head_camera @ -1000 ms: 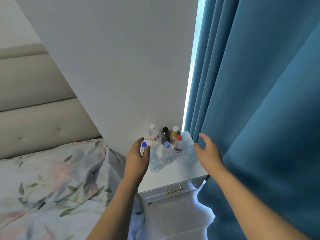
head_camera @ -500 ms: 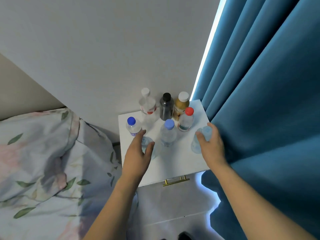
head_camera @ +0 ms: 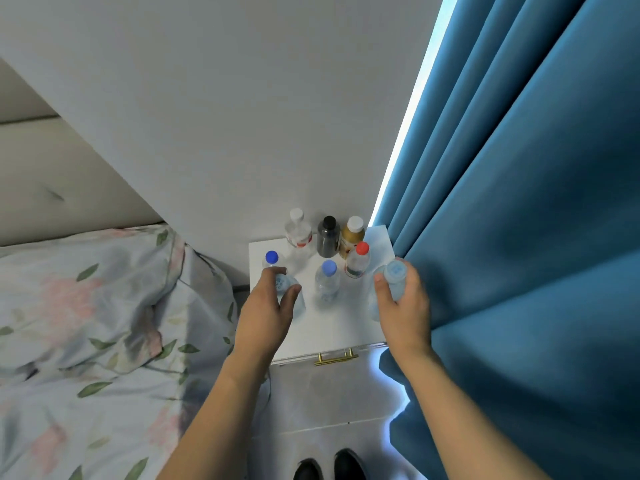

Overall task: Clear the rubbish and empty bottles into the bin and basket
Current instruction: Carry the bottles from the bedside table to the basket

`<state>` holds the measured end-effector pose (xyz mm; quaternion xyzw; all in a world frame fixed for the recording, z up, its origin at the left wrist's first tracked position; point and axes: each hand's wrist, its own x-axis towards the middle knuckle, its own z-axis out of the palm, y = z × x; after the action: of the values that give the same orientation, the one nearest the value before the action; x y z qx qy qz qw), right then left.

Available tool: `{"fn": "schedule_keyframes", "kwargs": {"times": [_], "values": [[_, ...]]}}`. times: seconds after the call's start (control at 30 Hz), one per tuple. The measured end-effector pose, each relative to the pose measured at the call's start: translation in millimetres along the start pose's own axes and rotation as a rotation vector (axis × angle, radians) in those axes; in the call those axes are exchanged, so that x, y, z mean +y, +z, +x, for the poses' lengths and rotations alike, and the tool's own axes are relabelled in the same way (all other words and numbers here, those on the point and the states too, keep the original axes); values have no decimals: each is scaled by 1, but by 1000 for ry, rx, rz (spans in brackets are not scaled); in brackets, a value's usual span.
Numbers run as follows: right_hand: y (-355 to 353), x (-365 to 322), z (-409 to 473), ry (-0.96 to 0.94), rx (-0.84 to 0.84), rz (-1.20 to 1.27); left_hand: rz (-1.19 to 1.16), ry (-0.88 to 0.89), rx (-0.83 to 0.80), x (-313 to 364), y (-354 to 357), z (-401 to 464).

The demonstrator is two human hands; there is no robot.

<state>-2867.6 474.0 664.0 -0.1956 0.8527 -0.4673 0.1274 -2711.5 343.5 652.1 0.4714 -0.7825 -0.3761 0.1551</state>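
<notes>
Several plastic bottles stand on a white nightstand. My left hand curls round a clear pale-blue bottle near the left edge. My right hand grips another pale-blue bottle at the right edge, beside the curtain. Between them stands a clear bottle with a light-blue cap. Behind it are a red-capped bottle, a blue-capped bottle, a white-capped clear bottle, a black bottle and a gold bottle. No bin or basket is in view.
A blue curtain hangs close on the right, touching the nightstand. A bed with a floral cover lies on the left. A white wall stands behind. The nightstand drawer has a gold handle. My shoes show below.
Both hands have closed round the two pale-blue bottles at the front. The view has come nearer and tilted further down over the nightstand.
</notes>
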Motion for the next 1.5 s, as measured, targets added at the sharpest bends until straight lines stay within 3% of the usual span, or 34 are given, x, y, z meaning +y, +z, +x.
{"fn": "schedule_keyframes", "kwargs": {"times": [0.17, 0.27, 0.33, 0.57, 0.97, 1.23, 1.5], "values": [[-48, -80, -35, -212, -192, -104, 60, 57, 17, 60, -76, -51], [-60, -114, -48, -391, -200, -236, 159, 143, 124, 72, -105, -78], [-61, -133, -58, -398, -202, -264, 211, 112, 188, 75, -124, -96], [-28, -200, -119, -556, -367, -297, 206, -93, 333, 50, -204, -164], [66, -298, -280, -889, -825, -274, 336, -419, 699, -23, -322, -304], [98, -328, -401, -1220, -1159, -307, 402, -829, 893, -45, -351, -425], [72, -317, -552, -1542, -1474, -263, 385, -1193, 1086, -32, -337, -570]]}}
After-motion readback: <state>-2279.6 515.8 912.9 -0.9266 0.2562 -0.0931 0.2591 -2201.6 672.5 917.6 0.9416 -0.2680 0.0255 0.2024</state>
